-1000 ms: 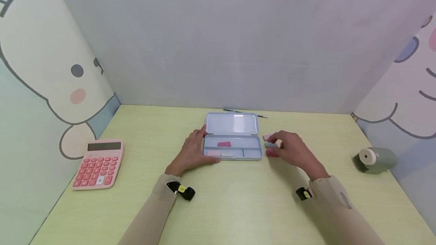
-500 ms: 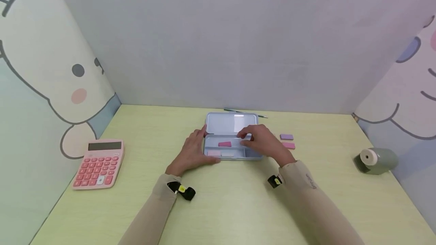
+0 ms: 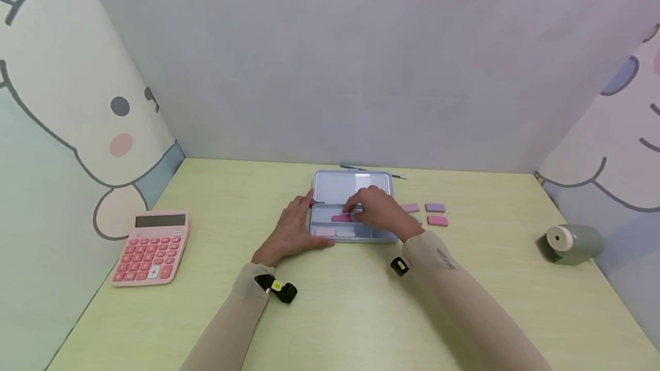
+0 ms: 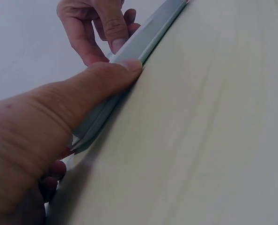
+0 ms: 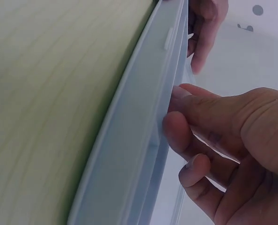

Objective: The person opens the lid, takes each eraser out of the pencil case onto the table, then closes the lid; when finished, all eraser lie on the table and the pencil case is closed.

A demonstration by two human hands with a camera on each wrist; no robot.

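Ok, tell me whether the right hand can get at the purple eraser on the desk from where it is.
Probably yes. The purple eraser lies in the open right of the case; the right hand over the tray has bare desk between.

Pencil case [image 3: 330, 186]: smooth, pale blue, faintly glossy, looks like painted metal. Table [image 3: 330, 314] beneath it: matt, light wood-grain laminate. Calculator [image 3: 152, 247], well left of the case: pink plastic, satin finish. Sleeves [image 3: 454, 291]: beige matt cloth.
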